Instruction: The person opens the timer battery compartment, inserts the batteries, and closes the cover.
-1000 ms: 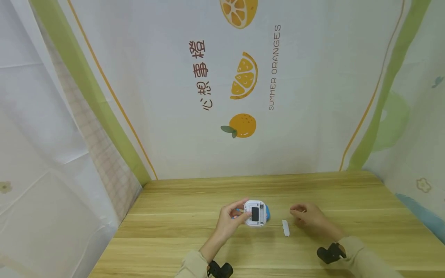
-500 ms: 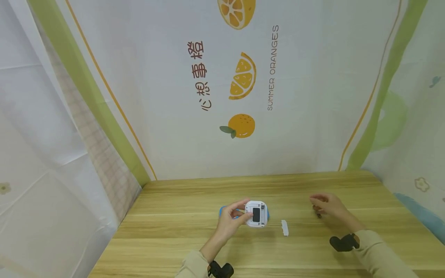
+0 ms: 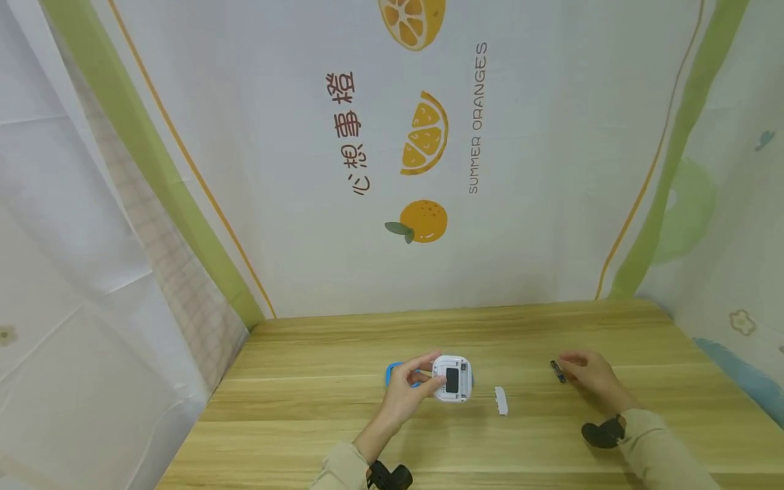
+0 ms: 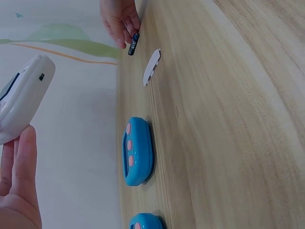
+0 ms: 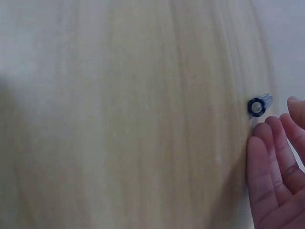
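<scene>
My left hand (image 3: pixel 404 388) grips a white rounded-square gadget (image 3: pixel 463 395), thumb across its back, lifted above the table. A dark panel and an uncovered battery slot face up on that back; the gadget (image 4: pixel 29 98) shows edge-on in the left wrist view. To the right my right hand (image 3: pixel 591 373) is beside a dark battery (image 3: pixel 558 371) lying on the table. In the right wrist view the fingertips (image 5: pixel 263 131) are close by the battery's end (image 5: pixel 256 107), thumb apart from them. A narrow white cover (image 3: pixel 501 401) lies between the hands.
Two blue gadgets with pink buttons rest on the wooden table (image 3: pixel 306 422): one blue gadget (image 4: pixel 139 150) in the middle of the left wrist view, another blue gadget (image 4: pixel 146 221) at its lower edge. A printed curtain (image 3: pixel 520 258) hangs along the table's back edge.
My right hand has moved right, away from the white cover, and the battery it carried now lies on the table. My left hand keeps its grip on the white gadget, almost unmoved.
</scene>
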